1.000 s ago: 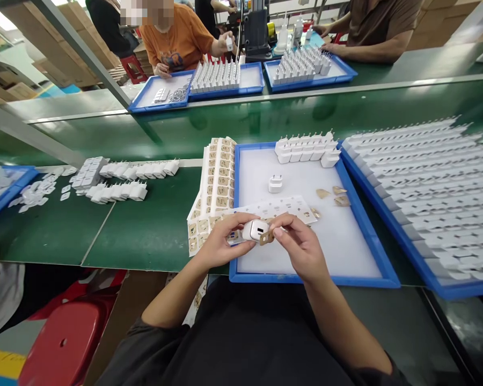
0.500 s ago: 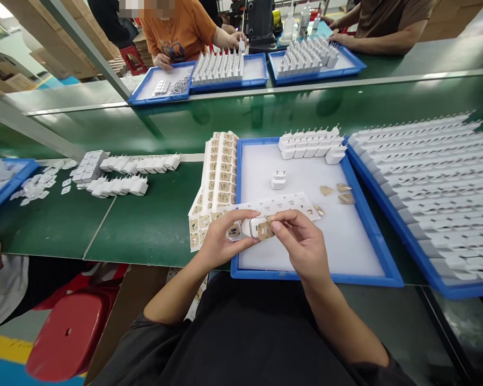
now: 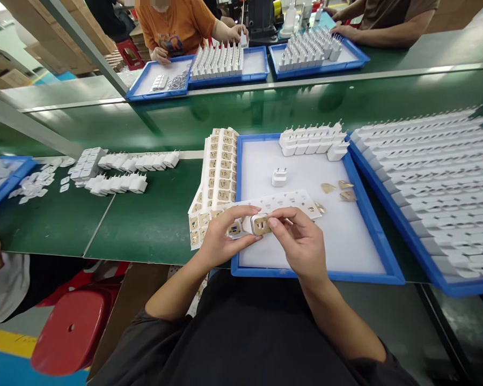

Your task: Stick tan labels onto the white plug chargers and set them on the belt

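Observation:
Between thumb and fingers, my left hand point(image 3: 221, 238) grips a white plug charger point(image 3: 247, 225), its end face turned to the right. A tan sticker point(image 3: 260, 225) with cut-outs lies against that face. The fingertips of my right hand point(image 3: 301, 241) pinch the sticker's right edge. Beneath my hands, a partly used sticker sheet point(image 3: 293, 200) lies across the blue-rimmed tray point(image 3: 317, 272). One white charger point(image 3: 279, 177) stands in the tray with its pins up, and more chargers point(image 3: 312, 142) form rows at its back edge. Tan film scraps point(image 3: 348, 196) rest on the right.
Stacked sticker sheets point(image 3: 222, 166) lie left of the tray. A second tray point(image 3: 430, 214), full of white chargers, adjoins it on the right. More chargers point(image 3: 137, 183) and loose white pieces point(image 3: 36, 182) sit left. Across the bench, a person in orange point(image 3: 177, 27) handles chargers.
The tan sticker has moved left and now lies closer over the charger's end face. My right fingertips shifted slightly with it, while my left hand keeps its grip.

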`<state>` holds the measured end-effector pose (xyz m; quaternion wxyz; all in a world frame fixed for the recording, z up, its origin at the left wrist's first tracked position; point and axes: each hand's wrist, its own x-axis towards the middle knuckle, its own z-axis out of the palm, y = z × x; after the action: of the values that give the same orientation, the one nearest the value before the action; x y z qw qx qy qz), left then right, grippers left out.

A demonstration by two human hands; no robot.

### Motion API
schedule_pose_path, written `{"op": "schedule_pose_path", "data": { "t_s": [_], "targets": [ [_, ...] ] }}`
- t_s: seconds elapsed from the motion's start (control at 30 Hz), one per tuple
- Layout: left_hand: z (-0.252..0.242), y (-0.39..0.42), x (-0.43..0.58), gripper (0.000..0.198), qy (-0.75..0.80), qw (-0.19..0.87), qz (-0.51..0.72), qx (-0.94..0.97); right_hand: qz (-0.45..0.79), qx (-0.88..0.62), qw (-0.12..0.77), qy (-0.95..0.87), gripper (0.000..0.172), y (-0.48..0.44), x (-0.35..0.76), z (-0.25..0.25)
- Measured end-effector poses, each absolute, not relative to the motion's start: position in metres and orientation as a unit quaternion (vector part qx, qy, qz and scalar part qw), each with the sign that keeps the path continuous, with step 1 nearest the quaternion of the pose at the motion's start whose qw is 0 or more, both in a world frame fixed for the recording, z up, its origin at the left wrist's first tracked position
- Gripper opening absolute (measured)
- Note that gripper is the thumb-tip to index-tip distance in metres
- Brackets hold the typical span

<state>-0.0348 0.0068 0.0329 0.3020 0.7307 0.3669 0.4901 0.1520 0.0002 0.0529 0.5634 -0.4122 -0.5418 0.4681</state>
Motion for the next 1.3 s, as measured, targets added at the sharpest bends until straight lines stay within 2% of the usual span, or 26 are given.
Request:
{"op": "schedule_pose_path", "data": {
  "t_s": [0.87, 1.2, 1.3],
  "targets": [
    [0.0368, 0.0028, -0.0318, 0.044, 0.397, 0.264, 0.483, 0.734, 0.39, -0.462, 0.566, -0.56, 0.004, -0.0024, 0.1439, 0.0573],
    [0.0362, 0.0027, -0.032, 0.041, 0.403, 0.234, 0.483, 0.741, 0.337, -0.488, 0.529, -0.607, 0.003, -0.0006, 0.143, 0.0591],
    [0.0326, 0.0022, -0.0317, 0.041, 0.403, 0.254, 0.502, 0.721, 0.293, -0.491, 0.511, -0.642, 0.015, 0.0027, 0.1437, 0.0572]
  ]
}}
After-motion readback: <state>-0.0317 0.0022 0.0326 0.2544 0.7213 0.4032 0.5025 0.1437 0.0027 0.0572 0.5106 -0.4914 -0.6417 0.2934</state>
